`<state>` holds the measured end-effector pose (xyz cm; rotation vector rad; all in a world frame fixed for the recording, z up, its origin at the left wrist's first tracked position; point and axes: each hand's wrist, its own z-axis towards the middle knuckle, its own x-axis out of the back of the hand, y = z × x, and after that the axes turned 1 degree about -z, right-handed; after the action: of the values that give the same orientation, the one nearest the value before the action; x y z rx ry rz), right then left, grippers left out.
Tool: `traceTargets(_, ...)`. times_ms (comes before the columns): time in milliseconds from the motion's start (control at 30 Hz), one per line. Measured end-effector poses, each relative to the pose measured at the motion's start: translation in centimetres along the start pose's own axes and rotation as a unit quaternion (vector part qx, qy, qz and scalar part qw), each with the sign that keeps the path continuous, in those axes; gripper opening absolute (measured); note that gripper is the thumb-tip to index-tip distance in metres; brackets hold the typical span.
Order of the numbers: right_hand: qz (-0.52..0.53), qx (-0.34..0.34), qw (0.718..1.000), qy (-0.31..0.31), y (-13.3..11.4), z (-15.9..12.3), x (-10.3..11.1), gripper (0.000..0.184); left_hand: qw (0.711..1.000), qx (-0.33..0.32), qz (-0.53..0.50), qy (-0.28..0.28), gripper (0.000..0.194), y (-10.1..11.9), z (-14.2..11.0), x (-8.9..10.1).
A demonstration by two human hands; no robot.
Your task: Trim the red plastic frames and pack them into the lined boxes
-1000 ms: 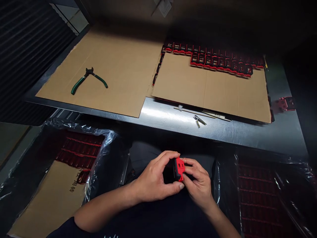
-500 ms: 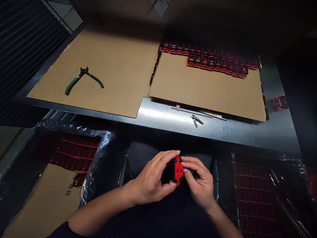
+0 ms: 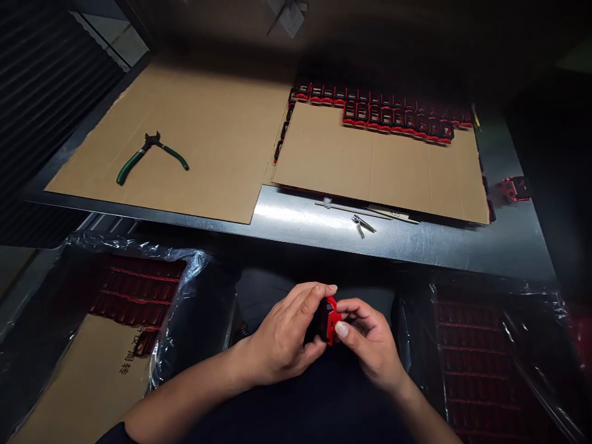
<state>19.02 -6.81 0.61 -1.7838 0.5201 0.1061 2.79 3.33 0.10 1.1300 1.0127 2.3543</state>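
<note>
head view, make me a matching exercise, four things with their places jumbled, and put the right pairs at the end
Things
1. green-handled pliers
2. red and black part
3. thin stick
4. cardboard with printed characters

Places
A. on the metal tabletop, by the near edge of the right cardboard sheet
B. inside the clear plastic liner at lower left
C. on the left cardboard sheet, handles spread
D. held between the left hand and right hand

Pairs: 1-C, 2-D, 3-A, 4-B

Metal table [image 3: 296, 216], large cardboard sheet [image 3: 198, 135], thin stick [image 3: 351, 209], small metal tool [image 3: 364, 223], red-and-black part [image 3: 517, 188]
</note>
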Motion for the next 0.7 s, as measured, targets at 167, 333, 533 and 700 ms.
traceTargets(167,0.061,-0.007,0.998,-0.032,0.6,0.6,-0.1,0.006,1.0,-0.013,0.009,0.005,0.103,-0.3,-0.1,-0.1)
traceTargets(333,0.106,-0.002,0.993,-0.048,1.9,0.6,0.6,0.005,1.0,-0.025,0.002,0.01,0.106,-0.5,-0.4,-0.2)
traceTargets(533,0.132,-0.008,0.986,-0.101,3.7,1.0,2.0,0.012,0.997,-0.067,-0.024,0.021,0.098,-0.6,-0.2,-0.3)
traceTargets(700,0.167,-0.064,0.976,-0.122,4.9,1.3,2.3,0.028,0.993,-0.09,-0.073,0.002,0.1,-0.6,0.1,-0.3)
